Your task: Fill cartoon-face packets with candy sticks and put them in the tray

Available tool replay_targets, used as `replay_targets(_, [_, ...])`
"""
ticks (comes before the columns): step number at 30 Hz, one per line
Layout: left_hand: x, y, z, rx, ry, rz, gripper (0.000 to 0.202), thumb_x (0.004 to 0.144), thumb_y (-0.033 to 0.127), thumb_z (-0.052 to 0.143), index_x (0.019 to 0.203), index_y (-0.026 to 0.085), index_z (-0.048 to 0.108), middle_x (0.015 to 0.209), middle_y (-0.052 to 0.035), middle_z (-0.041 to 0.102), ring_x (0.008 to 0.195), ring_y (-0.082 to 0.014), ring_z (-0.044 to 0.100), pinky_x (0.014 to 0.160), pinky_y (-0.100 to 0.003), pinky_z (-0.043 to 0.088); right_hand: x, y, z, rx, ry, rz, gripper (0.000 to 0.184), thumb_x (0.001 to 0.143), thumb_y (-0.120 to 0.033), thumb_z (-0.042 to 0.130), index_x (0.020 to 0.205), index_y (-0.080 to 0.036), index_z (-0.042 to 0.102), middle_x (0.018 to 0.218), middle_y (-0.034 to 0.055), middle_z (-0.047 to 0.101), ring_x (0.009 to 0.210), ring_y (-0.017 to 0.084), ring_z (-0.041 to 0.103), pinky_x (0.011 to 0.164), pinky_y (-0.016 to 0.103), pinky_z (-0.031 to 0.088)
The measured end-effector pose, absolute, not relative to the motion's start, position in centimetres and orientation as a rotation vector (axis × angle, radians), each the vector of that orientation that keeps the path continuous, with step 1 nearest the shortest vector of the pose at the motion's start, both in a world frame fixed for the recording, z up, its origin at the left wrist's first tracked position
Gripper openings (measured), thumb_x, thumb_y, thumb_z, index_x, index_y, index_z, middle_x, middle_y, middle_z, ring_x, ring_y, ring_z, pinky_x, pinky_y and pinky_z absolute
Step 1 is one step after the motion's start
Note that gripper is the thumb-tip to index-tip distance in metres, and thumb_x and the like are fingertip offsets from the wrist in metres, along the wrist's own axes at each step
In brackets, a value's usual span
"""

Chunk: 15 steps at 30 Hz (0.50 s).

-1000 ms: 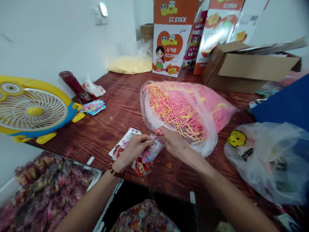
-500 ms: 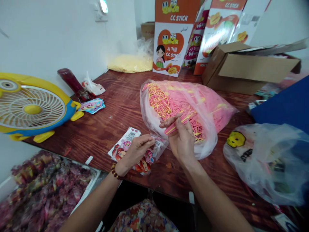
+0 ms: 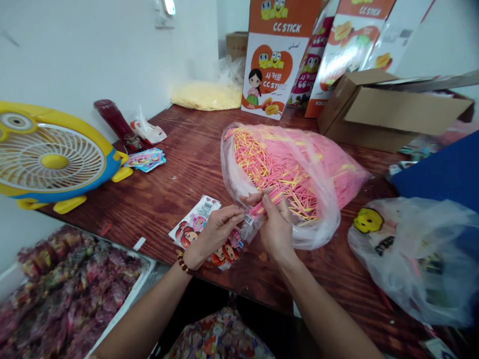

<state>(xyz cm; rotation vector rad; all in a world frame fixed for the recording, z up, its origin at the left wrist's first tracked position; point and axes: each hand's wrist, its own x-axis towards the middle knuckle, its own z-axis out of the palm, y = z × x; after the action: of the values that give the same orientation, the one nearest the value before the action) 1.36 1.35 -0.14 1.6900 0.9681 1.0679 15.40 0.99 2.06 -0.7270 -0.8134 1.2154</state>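
Observation:
My left hand (image 3: 214,232) is closed in a pinch on the upper edge of a clear plastic packet (image 3: 230,253) printed with cartoon figures. A small bundle of pink and yellow sticks (image 3: 266,203) lies in my right hand (image 3: 277,228), fingers wrapped round it. The bundle's lower end is at the packet's mouth; whether it is inside I cannot tell. Just behind my hands, a large clear bag (image 3: 322,230) gapes toward me, full of loose sticks (image 3: 249,154) of the same kind. A printed packet stack (image 3: 187,228) lies under and beside my left hand.
On the left stands a yellow and blue fan (image 3: 56,162), near some small cards (image 3: 145,159). Printed cartons (image 3: 275,67) and an open cardboard box (image 3: 396,109) line the back. A knotted plastic bag (image 3: 419,249) sits at right. Below left is a tray of wrapped purplish bundles (image 3: 75,294).
My right hand has moved down and toward the left, bringing the sticks to the packet's mouth. My left hand keeps its pinch. The whole view has shifted slightly.

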Motion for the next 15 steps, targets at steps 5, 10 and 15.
replay_targets(5, [1.6, 1.5, 0.2, 1.643, 0.956, 1.086, 0.022, 0.093, 0.028, 0.056, 0.074, 0.016, 0.06, 0.07, 0.0012, 0.057, 0.066, -0.0109, 0.049, 0.064, -0.022, 0.039, 15.9, 0.7, 2.1, -0.755, -0.949, 1.268, 0.008, 0.094, -0.03, 0.057, 0.1, -0.025, 0.06, 0.098, -0.0003, 0.076, 0.11, 0.019, 0.068, 0.107, 0.043, 0.046])
replay_targets(10, [1.9, 1.8, 0.2, 1.563, 0.974, 1.075, 0.019, 0.09, 0.029, 0.059, 0.081, 0.015, 0.066, 0.072, 0.0001, 0.06, 0.067, -0.0118, 0.051, 0.064, -0.022, 0.041, 16.9, 1.3, 2.0, -0.814, -1.013, 1.194, 0.012, 0.094, -0.032, 0.056, 0.101, -0.024, 0.063, 0.106, 0.0021, 0.076, 0.111, 0.02, 0.068, 0.109, 0.044, 0.044])
replay_targets(15, [2.4, 2.1, 0.4, 1.517, 0.963, 1.069, 0.021, 0.091, 0.031, 0.058, 0.083, 0.015, 0.068, 0.075, -0.0008, 0.063, 0.07, -0.0124, 0.053, 0.068, -0.023, 0.043, 17.8, 1.4, 2.1, -0.891, -1.212, 1.216, 0.012, 0.095, -0.032, 0.056, 0.099, -0.025, 0.065, 0.117, 0.0025, 0.074, 0.116, 0.019, 0.065, 0.111, 0.042, 0.043])
